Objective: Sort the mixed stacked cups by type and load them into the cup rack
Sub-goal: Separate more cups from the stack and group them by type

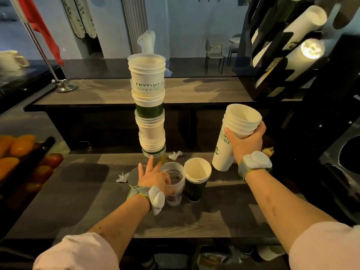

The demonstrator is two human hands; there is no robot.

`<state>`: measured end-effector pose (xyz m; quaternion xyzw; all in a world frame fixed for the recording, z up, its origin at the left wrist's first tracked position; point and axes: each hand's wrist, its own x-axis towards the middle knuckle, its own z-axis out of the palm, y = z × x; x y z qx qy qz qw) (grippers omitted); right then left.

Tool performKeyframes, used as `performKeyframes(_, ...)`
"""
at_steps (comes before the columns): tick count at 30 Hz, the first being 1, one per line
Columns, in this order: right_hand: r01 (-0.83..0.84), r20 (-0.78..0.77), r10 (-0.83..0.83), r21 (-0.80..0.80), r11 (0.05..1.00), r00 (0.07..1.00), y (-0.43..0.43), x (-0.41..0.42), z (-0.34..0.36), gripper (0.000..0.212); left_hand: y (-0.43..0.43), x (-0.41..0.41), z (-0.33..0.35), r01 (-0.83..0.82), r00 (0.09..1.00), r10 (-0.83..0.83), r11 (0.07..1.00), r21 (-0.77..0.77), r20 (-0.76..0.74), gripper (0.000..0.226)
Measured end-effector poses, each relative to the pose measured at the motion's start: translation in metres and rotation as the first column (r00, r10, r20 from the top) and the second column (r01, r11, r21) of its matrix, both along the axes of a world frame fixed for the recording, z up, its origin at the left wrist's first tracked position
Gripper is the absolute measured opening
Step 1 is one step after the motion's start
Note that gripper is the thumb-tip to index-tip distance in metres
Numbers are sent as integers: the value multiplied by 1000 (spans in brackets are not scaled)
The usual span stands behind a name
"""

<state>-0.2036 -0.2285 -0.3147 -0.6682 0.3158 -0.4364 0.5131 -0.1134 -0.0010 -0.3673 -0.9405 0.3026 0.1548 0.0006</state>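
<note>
Counter (81, 203): dark wood, nearest the camera, carrying the cups.
Cup rack (282, 47): upper right, white stacks in its slanted tubes.
Mixed stack (149, 106): tall, upright, behind the left hand.
Right hand (246, 141): closed around nested white cups (234, 137), lifted.
Left hand (153, 177): fingers spread, thumb on a clear printed cup (175, 184).
Green cup (195, 179): just beside it.

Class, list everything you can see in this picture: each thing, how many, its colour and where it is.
Tall mixed stack of cups: one, white, clear and green, centre counter.
White cups: one stack, held at right.
Dark green cup: one, counter centre.
Clear printed cup: one, beside it.
Cup rack: one, black, upper right.
Crumpled tissues: two, white, counter.
Fruit: several, orange and red, left.
Flag: one, red, upper left.
Left hand: on clear cup.
Right hand: gripping white cups.
</note>
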Motion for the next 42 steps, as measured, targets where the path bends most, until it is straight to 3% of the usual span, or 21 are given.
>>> performKeyframes(5,-49,-68,56,91,995,996,1,-15,-38,93,1,-5,2,-11,1000,11,999,-33,-8,49)
performKeyframes(10,-107,-133,132,178,978,982,10,-28,-78,95,-6,-13,17,34,985,29,934,-356,169,41)
performKeyframes(13,-120,-182,159,207,971,970,11,-34,-89,96,-25,-22,31,193,973,-101,849,-491,208,38)
performKeyframes(18,-189,-198,236,228,955,951,8,-45,-108,96,-73,-43,43,440,897,-401,849,-294,185,58)
performKeyframes(23,-240,-165,298,302,923,940,5,-52,-115,98,-106,-50,32,472,880,-472,881,15,55,65)
performKeyframes(30,-300,-191,354,263,917,915,0,-64,-111,106,-104,-55,29,490,871,-491,861,-139,27,59)
performKeyframes(32,-317,-211,367,236,919,906,-3,-66,-101,97,-100,-57,29,496,866,-499,855,-150,24,57)
performKeyframes(37,-286,-296,348,233,929,889,-10,-65,-82,38,-97,-56,26,518,854,-521,851,-82,-11,53)
performKeyframes(42,-222,-494,312,232,947,811,-12,-58,-78,31,-92,-48,29,458,881,-473,852,-253,-2,51)
